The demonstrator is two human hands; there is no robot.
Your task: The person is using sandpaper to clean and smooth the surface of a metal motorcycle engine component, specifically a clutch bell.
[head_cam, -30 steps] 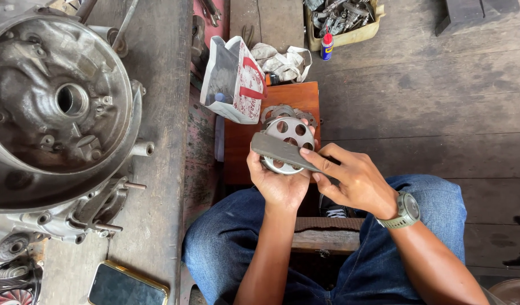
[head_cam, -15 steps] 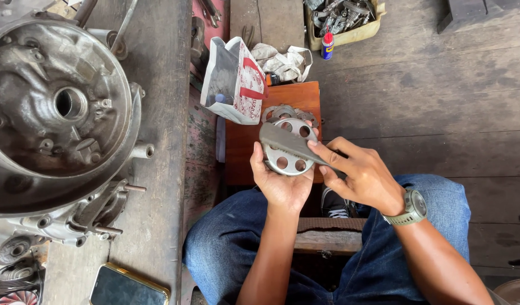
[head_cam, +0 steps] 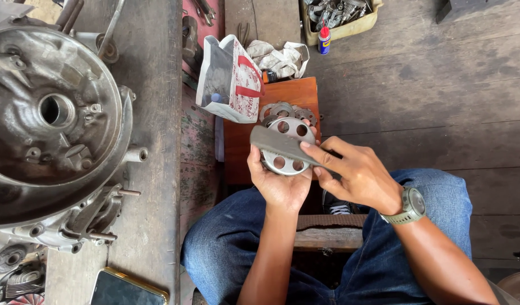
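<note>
Above the lap: perforated metal disc [head_cam: 287, 148] gripped in left hand [head_cam: 280, 183]; flat grey file [head_cam: 282, 146] laid across it, clasped by right hand [head_cam: 356, 175].

— We've got a silver-grey round plate [head_cam: 286, 147] dotted with holes, a dull grey flat file [head_cam: 282, 148] across it

— And we see blue jeans [head_cam: 226, 248], a reddish-brown stool [head_cam: 285, 93], a white bag with red stripes [head_cam: 232, 79]

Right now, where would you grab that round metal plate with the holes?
By its outer rim, from underneath, as the left hand cups the round holed metal plate. Its face stays clear for the flat grey file that the right hand lays across it.
</note>
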